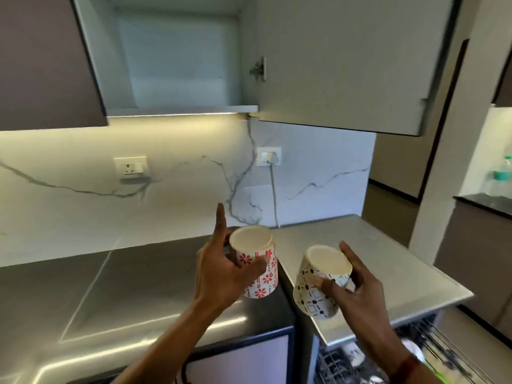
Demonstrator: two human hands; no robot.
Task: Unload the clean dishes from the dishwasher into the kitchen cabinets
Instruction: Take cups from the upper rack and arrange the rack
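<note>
My left hand (221, 270) grips a white mug with red flower prints (259, 275), its base turned toward me and its index finger pointing up. A white mug with black square prints (313, 295) is gripped by my right hand (357, 295), base also facing me. Both mugs hang above the counter edge. Overhead, the wall cabinet (177, 59) stands open, its shelf bare, with its door (346, 62) swung out to the right. The dishwasher rack (388, 358) shows at the bottom right with white dishes in it.
A grey countertop (124, 286) runs below, with a lighter counter section (388, 259) to the right. The marble backsplash carries two wall sockets (130, 166), one with a cable plugged in. A dark cabinet door (44, 59) hangs at upper left. A bottle (502, 173) stands far right.
</note>
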